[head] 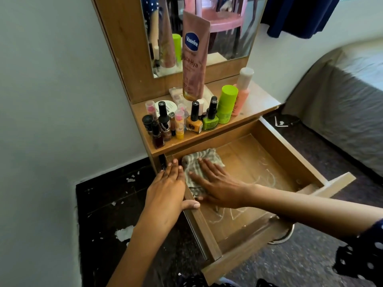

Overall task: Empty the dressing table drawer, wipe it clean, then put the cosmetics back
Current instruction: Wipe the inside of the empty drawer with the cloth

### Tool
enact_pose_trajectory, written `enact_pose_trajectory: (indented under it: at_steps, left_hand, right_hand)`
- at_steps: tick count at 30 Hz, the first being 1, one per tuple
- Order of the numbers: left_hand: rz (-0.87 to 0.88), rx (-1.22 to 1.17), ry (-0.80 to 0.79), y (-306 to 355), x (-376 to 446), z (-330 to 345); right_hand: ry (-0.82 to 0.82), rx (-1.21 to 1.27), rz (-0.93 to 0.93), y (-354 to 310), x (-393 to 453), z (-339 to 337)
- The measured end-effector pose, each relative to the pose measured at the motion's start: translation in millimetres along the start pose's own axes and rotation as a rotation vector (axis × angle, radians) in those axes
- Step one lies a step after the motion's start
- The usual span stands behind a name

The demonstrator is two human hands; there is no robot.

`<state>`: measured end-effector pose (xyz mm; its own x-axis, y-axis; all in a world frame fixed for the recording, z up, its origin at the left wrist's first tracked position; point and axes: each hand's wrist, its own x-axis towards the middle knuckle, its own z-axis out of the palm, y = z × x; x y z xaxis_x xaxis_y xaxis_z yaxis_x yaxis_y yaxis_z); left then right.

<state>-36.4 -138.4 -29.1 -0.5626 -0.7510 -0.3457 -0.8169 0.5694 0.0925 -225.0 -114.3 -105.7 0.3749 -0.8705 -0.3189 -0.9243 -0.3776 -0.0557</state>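
The wooden drawer (290,158) is pulled out, with only a cloth inside and pale streaks on its floor. My right hand (215,183) lies flat, fingers spread, on the grey striped cloth (199,160) in the drawer's back left corner. My left hand (167,191) rests on the drawer's left side wall, thumb hooked over the rim. The cosmetics stand on the table top (257,102): a tall pink Vaseline tube (194,54), a green bottle (227,104), a peach bottle (242,92), orange (194,119) and green (211,117) nail polishes, and several lip balms and dark bottles at the left.
A mirror (228,27) rises behind the table top and reflects a pink chair. A white wall is at the left, a bed with grey cover (342,96) at the right. The floor is dark with paint flecks. A shoe (284,235) shows under the drawer.
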Motion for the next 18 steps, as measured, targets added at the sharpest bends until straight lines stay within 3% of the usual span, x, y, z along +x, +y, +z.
enact_pose_trajectory:
  at_steps: [3,6,12,18]
  left_hand:
    - [0.009,-0.012,0.002,-2,1,-3]
    - [0.04,-0.032,0.084,-7,1,-3]
    - [0.238,-0.448,0.387,12,9,17]
    - [0.277,-0.641,0.502,22,18,41]
  right_hand:
    - [0.028,-0.023,-0.089,-1,-1,-3]
    - [0.04,0.008,-0.064,13,-8,-8]
    - [0.065,0.143,0.096,13,-7,-6]
    - [0.028,0.021,-0.171,-14,7,-2]
